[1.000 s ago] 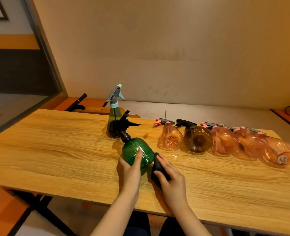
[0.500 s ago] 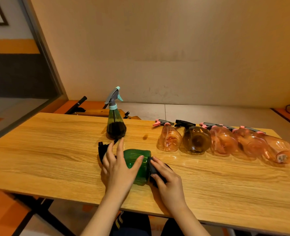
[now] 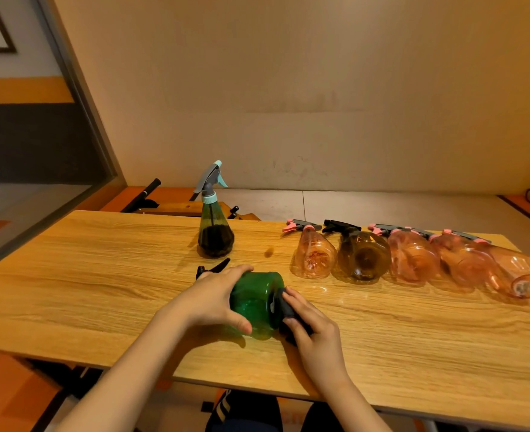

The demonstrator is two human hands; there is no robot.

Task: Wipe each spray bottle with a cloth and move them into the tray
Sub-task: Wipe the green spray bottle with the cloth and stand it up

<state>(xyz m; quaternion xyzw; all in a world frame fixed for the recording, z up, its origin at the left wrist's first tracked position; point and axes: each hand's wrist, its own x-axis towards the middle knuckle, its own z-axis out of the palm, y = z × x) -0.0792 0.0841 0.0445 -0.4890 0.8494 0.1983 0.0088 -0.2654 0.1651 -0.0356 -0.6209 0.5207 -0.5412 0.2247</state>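
The left hand (image 3: 214,299) is wrapping around the green spray bottle (image 3: 256,299), which is lying on its side on the wooden table (image 3: 101,275), black trigger (image 3: 212,268) pointing left. A cone-shaped bottle (image 3: 215,235) is standing upright behind. The right hand (image 3: 315,330) is pressing a dark cloth (image 3: 284,308) against the bottle's base. Five orange and amber bottles (image 3: 413,260) are lying in a row at right.

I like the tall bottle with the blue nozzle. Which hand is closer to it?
Left. The left hand grips the green bottle just in front of the tall bottle; the right hand is further right.
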